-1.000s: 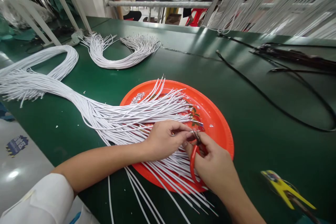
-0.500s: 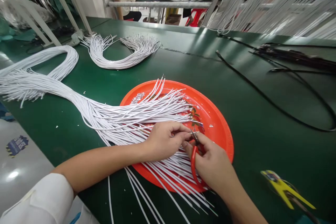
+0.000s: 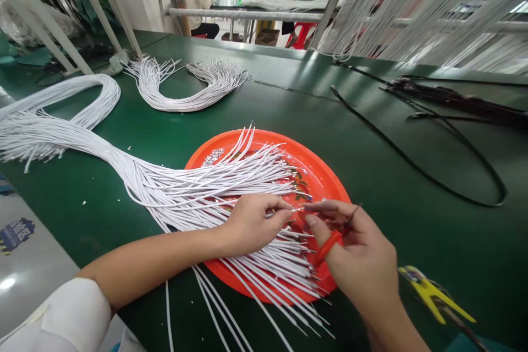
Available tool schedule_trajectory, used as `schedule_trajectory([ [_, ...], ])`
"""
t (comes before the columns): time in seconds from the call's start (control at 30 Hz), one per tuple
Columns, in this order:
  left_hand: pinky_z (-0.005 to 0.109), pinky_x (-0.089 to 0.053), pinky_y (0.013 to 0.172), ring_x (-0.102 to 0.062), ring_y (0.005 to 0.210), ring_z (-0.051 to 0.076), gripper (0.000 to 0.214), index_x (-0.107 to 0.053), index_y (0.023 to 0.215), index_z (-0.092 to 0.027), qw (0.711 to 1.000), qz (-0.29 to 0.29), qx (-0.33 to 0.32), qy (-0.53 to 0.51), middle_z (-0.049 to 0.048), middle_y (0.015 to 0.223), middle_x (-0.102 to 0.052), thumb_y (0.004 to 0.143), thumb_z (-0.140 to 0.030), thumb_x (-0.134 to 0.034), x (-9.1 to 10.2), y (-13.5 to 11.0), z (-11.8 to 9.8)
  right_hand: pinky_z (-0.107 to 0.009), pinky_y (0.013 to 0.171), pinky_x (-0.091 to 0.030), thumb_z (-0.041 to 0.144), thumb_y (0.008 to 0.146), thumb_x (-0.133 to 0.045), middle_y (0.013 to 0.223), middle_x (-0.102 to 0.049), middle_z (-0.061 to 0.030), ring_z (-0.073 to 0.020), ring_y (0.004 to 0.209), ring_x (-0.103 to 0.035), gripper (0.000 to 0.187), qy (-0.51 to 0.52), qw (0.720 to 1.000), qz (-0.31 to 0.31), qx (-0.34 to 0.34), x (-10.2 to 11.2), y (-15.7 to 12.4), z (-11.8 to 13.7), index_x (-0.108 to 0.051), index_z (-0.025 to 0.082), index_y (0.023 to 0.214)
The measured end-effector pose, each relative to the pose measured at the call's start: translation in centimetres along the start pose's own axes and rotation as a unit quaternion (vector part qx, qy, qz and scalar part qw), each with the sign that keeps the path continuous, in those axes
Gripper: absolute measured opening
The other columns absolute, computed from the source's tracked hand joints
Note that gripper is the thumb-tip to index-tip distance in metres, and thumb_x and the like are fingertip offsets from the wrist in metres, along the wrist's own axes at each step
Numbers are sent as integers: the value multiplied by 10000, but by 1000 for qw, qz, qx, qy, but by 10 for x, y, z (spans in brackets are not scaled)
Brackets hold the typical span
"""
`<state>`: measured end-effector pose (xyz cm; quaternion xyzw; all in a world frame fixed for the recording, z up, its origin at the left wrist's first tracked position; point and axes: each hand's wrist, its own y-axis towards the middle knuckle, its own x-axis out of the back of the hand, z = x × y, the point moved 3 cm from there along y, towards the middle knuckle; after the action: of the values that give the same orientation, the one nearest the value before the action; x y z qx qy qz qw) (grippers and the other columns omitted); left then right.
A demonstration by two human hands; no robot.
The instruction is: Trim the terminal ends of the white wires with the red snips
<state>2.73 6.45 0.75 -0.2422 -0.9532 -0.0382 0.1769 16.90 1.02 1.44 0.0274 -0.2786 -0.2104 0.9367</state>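
Note:
My left hand (image 3: pixel 253 225) is closed in a pinch on one white wire (image 3: pixel 297 209), whose end pokes out to the right of the fingertips. Red-handled scissors (image 3: pixel 329 246) are held in my right hand (image 3: pixel 365 253), their dark blades pointing up and right, away from the wire. The right thumb and forefinger are spread close to the wire's end; whether they touch it is unclear. Beneath both hands, a large bundle of white wires (image 3: pixel 157 179) fans out over a red plate (image 3: pixel 325 179). Small shiny scraps (image 3: pixel 213 157) lie at the plate's left side.
Another curved bundle of white wires (image 3: pixel 181 102) lies on the green table (image 3: pixel 280 104). Black cables (image 3: pixel 449 93) are at the right, and a yellow-handled tool (image 3: pixel 433 291) sits at lower right. Metal frame posts (image 3: pixel 332 5) stand along the far edge; people sit beyond.
My right hand has drawn back from the left, and the scissors' blades have swung away from the wire end. My left hand keeps its pinch. The whole view has shifted slightly.

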Motion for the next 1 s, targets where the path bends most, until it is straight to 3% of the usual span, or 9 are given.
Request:
schedule_trajectory([
  [0.13,228,-431,655,-597,699,131,232,-686,811,-165,998,9,-11,54,26,779,-690,816,-258,-474,0,0,-1,-316,740,-472,274,792,-540,901,-683,-37,-178,793,-628,166,-87,983,10,159,0,2,-1,-606,234,938],
  [0.23,233,-424,665,-601,714,141,236,-686,805,-166,996,27,-24,84,30,782,-692,811,-248,-466,-1,0,-2,-296,716,-459,151,794,-476,859,-690,-56,-180,786,-624,208,-183,940,37,287,0,2,2,-628,210,922],
  [0.33,240,-423,664,-601,720,154,230,-671,800,-161,993,53,-10,101,30,788,-692,800,-233,-453,-2,0,-1,-291,643,-427,84,785,-410,839,-693,-65,-181,691,-611,352,-292,883,89,357,-3,-2,7,-634,213,1024],
  [0.43,235,-416,630,-583,678,156,214,-627,707,-152,986,84,-1,141,18,706,-667,780,-201,-432,-2,4,2,-304,605,-386,129,824,-373,740,-670,-91,-195,622,-578,335,-362,860,164,320,-11,-2,6,-635,190,1024],
  [0.53,236,-420,629,-583,676,162,193,-606,676,-156,975,113,-11,191,13,688,-659,718,-133,-420,-2,5,4,-308,605,-372,135,839,-339,704,-645,-92,-205,637,-565,314,-383,858,181,290,-16,-1,7,-632,184,941],
  [0.77,288,-463,796,-621,889,184,355,-643,934,-215,944,113,-142,276,27,957,-683,733,-80,-384,-7,-1,7,-299,570,-354,173,759,-428,729,-627,-104,-229,676,-550,222,-352,878,230,228,-10,-2,14,-565,158,932],
  [1.0,271,-492,740,-622,848,171,264,-651,863,-202,906,82,-258,325,40,936,-673,859,-185,-387,-5,-6,8,-258,572,-350,170,720,-470,740,-603,-38,-186,677,-537,225,-235,917,278,163,-1,7,7,-520,201,937],
])
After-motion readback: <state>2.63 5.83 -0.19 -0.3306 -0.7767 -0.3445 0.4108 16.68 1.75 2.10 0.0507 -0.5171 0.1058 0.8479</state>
